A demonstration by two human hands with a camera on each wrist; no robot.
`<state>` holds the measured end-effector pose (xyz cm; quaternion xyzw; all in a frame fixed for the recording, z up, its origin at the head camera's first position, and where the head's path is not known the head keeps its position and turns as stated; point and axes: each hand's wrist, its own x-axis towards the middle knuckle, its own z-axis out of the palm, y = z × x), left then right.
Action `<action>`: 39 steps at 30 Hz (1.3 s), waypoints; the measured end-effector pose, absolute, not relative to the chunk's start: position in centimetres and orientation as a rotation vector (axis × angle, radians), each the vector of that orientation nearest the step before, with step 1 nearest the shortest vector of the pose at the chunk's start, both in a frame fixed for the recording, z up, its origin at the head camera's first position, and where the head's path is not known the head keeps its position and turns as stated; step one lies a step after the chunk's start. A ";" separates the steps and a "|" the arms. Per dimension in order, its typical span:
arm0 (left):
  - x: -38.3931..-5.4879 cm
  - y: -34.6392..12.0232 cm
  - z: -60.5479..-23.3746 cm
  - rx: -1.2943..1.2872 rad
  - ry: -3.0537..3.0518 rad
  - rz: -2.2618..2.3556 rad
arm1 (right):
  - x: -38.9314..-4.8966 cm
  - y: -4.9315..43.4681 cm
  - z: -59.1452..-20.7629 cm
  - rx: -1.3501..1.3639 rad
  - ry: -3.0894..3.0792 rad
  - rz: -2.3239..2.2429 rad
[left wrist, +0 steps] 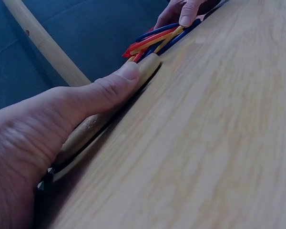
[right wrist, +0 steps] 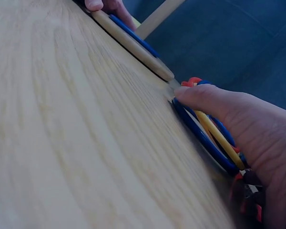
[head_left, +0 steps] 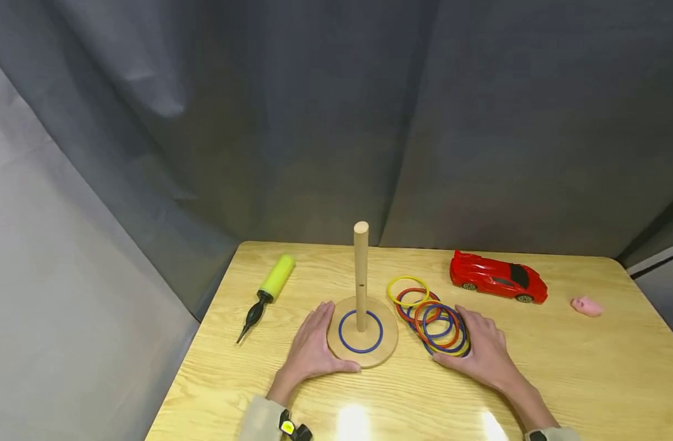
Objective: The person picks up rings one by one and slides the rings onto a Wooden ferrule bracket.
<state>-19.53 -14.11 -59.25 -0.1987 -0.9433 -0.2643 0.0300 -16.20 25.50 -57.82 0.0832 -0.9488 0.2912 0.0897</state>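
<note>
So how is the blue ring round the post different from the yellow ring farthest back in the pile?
The blue ring is dark, the yellow ring bright. The blue ring circles the wooden post on its round base; the yellow ring is off that base. The blue ring overlaps no other ring; the yellow ring lies across others in the pile. Both are thin hoops.

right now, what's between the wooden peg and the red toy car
In the head view, red, yellow and blue rings lie between the wooden peg and red toy car.
</note>
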 end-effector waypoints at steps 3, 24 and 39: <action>-19.6 -14.0 -59.3 -0.626 -2.903 -0.821 | -16.4 25.9 -57.7 0.270 -2.839 0.842; -19.5 -14.2 -59.9 -0.612 -2.913 -0.784 | -17.2 25.7 -58.0 0.331 -2.752 0.940; -19.8 -14.3 -59.5 -0.632 -2.893 -0.767 | -18.5 25.8 -53.7 0.377 -2.623 0.872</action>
